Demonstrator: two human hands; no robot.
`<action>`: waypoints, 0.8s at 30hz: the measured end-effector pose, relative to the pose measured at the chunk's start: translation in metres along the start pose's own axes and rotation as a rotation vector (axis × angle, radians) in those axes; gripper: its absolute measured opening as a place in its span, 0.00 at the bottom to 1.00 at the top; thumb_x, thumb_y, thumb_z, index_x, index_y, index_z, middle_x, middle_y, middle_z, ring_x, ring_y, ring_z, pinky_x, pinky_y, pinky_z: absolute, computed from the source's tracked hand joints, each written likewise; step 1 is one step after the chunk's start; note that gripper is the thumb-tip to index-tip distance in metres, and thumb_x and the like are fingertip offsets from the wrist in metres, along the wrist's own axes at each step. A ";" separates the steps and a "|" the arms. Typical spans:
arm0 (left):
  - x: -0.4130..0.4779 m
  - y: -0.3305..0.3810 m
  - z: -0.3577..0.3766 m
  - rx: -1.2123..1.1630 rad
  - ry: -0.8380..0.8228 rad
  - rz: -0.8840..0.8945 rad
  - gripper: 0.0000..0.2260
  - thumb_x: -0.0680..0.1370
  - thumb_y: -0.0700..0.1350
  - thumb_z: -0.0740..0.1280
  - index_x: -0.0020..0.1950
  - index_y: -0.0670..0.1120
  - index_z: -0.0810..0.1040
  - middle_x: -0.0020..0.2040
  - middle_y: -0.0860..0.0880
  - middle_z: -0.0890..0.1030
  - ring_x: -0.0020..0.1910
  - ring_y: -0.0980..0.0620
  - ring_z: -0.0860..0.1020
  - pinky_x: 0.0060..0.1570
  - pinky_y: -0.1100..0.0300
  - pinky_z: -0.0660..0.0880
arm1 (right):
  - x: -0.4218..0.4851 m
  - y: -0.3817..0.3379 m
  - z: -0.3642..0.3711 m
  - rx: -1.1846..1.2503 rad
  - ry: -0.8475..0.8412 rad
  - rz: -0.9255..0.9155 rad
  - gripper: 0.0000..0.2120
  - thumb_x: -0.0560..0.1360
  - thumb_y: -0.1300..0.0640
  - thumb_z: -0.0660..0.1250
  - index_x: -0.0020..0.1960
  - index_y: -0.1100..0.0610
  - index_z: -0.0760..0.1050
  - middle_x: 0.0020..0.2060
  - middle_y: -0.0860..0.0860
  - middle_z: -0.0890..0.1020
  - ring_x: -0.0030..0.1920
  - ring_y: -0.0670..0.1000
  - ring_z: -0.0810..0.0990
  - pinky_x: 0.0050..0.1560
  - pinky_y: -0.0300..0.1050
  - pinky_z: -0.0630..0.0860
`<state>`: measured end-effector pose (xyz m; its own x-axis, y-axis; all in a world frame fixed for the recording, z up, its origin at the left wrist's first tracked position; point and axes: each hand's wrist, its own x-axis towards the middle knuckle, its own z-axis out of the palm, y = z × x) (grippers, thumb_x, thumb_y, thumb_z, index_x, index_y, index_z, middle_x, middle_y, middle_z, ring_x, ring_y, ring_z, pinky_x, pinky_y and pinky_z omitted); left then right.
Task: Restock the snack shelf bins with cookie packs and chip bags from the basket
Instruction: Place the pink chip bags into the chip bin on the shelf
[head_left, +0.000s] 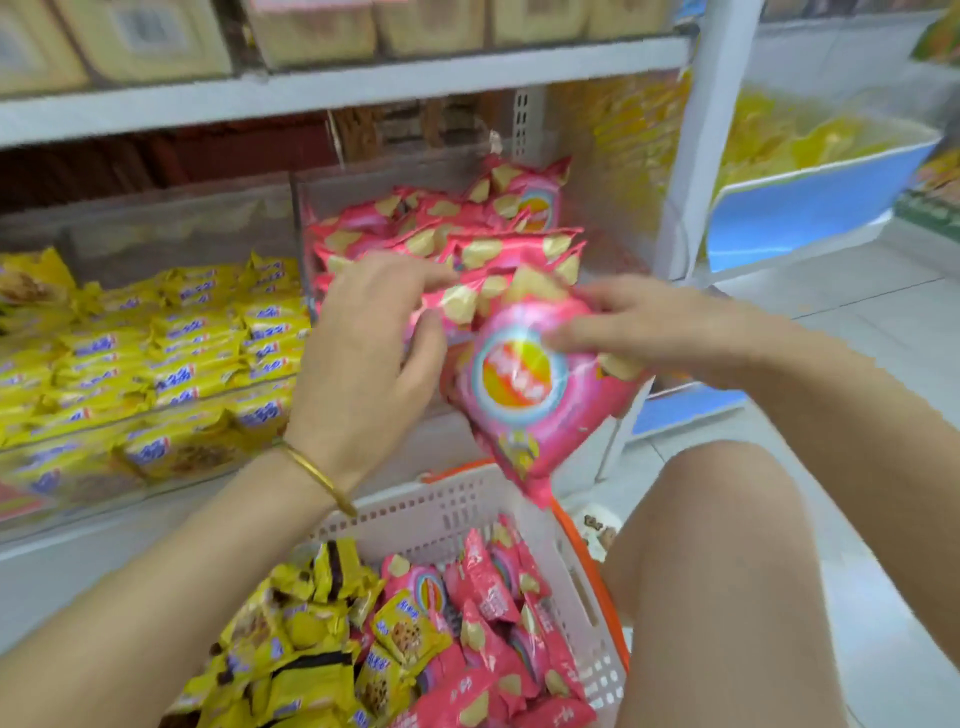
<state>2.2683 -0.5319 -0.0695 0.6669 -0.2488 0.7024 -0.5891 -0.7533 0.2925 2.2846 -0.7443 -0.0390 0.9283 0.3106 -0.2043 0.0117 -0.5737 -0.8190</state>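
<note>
Above one basket (447, 514), right hand (649, 327) fingers clasp one pink chip bag (530, 395); left hand (363, 353) fingers pinch a second bag (454, 306).

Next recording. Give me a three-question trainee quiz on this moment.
1. True or false: the basket holds only pink bags.
2. What does the right hand hold? A) cookie pack B) chip bag C) nothing
3. Fill in: the cookie bin lies to the ___ of the chip bin.

Key: 1 false, yellow cookie packs lie in it too; 2 B; 3 left.
</note>
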 end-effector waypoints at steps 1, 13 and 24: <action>0.018 0.002 0.003 0.021 0.019 0.008 0.13 0.73 0.40 0.59 0.55 0.40 0.77 0.49 0.46 0.77 0.51 0.48 0.72 0.52 0.61 0.63 | -0.004 -0.004 -0.017 0.106 0.095 0.016 0.07 0.75 0.55 0.67 0.50 0.57 0.77 0.36 0.54 0.79 0.25 0.45 0.78 0.25 0.42 0.75; 0.165 -0.037 0.113 0.345 -0.454 -0.261 0.12 0.80 0.43 0.55 0.52 0.37 0.74 0.56 0.33 0.75 0.58 0.33 0.72 0.54 0.45 0.68 | 0.043 0.004 -0.095 -0.535 0.808 -0.318 0.15 0.73 0.49 0.66 0.52 0.59 0.69 0.42 0.54 0.71 0.43 0.58 0.72 0.39 0.47 0.63; 0.171 -0.079 0.148 0.476 -0.879 -0.455 0.27 0.79 0.61 0.41 0.77 0.54 0.42 0.78 0.50 0.44 0.77 0.44 0.46 0.74 0.46 0.45 | 0.177 0.011 -0.087 -0.929 0.391 0.020 0.18 0.77 0.60 0.62 0.66 0.62 0.66 0.61 0.60 0.75 0.60 0.62 0.76 0.51 0.51 0.73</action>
<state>2.4963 -0.6051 -0.0678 0.9810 -0.0926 -0.1702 -0.0951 -0.9955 -0.0064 2.4818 -0.7616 -0.0374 0.9863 0.1197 0.1136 0.1251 -0.9913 -0.0413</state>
